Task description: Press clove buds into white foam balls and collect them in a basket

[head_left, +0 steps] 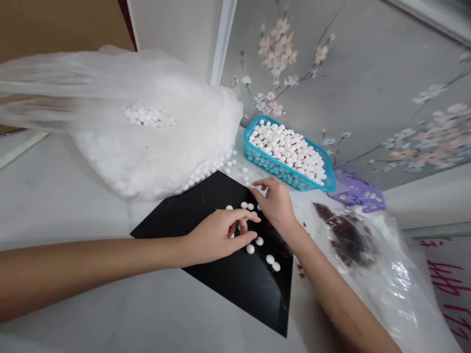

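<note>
Several white balls (270,259) lie scattered on a black sheet (228,284). My left hand (224,233) is over the middle of the sheet, thumb and index finger apart beside the balls; some balls show behind its curled fingers. At the sheet's upper right edge is my right hand (274,201), its thumb and index fingertips near each other with a gap between, next to a few balls. Nothing shows between the fingers of either hand. Behind my right hand stands a blue basket (329,171) full of white balls, with dark red bits among them.
A large translucent white bag (154,147) of balls spreads at the back left, balls spilling from its mouth. On the right lies a clear plastic bag (393,274) with dark red pieces (349,238). A purple packet (356,191) rests by the flowered wall (349,73).
</note>
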The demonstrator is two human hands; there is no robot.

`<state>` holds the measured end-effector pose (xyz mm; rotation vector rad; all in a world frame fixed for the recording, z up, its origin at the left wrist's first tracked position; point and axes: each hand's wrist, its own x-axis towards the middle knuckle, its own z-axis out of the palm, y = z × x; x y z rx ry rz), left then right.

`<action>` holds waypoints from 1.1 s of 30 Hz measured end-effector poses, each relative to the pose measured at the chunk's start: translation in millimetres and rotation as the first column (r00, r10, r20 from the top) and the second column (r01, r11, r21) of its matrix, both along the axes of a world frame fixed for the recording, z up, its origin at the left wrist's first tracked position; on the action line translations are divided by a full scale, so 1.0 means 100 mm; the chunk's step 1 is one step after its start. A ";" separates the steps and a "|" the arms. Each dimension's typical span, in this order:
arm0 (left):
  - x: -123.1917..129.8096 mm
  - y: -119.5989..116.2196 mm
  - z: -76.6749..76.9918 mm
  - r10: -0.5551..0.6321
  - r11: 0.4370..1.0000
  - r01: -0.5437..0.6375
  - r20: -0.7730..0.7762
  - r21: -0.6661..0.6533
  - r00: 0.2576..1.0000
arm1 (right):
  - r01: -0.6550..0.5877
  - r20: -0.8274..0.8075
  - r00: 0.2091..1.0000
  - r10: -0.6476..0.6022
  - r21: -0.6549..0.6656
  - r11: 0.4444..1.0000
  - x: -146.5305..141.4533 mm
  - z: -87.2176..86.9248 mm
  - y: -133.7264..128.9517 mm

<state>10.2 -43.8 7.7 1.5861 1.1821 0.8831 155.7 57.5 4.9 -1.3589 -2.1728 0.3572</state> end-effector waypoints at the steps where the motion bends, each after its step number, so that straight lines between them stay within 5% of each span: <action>1: -0.01 0.00 0.01 0.015 1.000 -0.014 0.054 -0.018 0.998 | -0.008 -0.041 0.999 0.009 0.005 1.000 0.00 0.04 -0.04; 6: -0.02 0.01 0.01 0.113 0.984 -0.060 0.329 -0.166 0.938 | -0.169 -0.264 0.954 0.146 -0.066 0.983 0.19 0.32 -0.47; 12: 0.01 0.01 -0.01 -0.076 0.954 0.200 0.465 -0.225 0.882 | -0.227 -0.302 0.934 0.189 -0.096 0.969 0.43 0.36 -0.81; 23: 0.00 0.08 -0.03 0.001 0.914 0.223 0.553 -0.338 0.833 | -0.446 -0.213 0.883 0.418 -0.105 0.889 0.48 0.35 -0.77; 29: -0.02 0.10 0.02 0.125 0.886 0.110 0.460 -0.451 0.879 | -0.270 0.057 0.961 0.269 -0.005 0.963 0.66 0.31 -0.53; 33: -0.03 0.11 0.05 0.133 0.868 0.120 0.458 -0.482 0.879 | -0.210 0.220 0.951 0.216 -0.050 0.976 0.71 0.21 -0.42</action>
